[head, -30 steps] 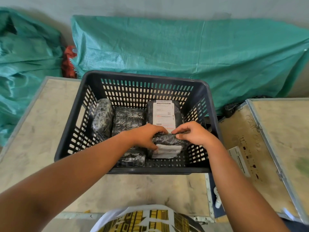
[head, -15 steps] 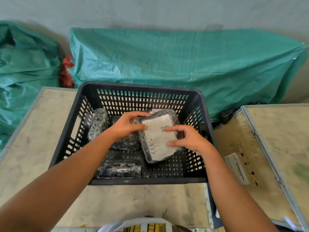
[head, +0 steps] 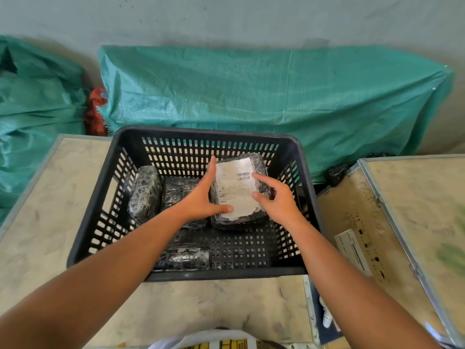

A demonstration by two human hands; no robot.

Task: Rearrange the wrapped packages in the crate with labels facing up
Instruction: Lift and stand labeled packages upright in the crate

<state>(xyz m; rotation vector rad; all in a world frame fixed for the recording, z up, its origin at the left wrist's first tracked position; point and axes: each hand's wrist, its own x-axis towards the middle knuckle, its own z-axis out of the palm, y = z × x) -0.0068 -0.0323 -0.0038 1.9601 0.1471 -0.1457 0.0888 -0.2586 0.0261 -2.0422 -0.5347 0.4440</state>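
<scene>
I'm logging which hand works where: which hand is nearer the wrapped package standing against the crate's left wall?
Left. The left hand is one package over from that package; the right hand lies farther right, past the labelled package.

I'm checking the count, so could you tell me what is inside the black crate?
The crate shows four wrapped packages; one package has its label up. Anything beneath it is covered.

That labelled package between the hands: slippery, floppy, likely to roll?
The labelled package looks glossy with tight plastic wrap, so probably slick. Its blocky, flat shape suggests it won't roll. It holds its form between the left hand and right hand, so likely fairly stiff.
</scene>
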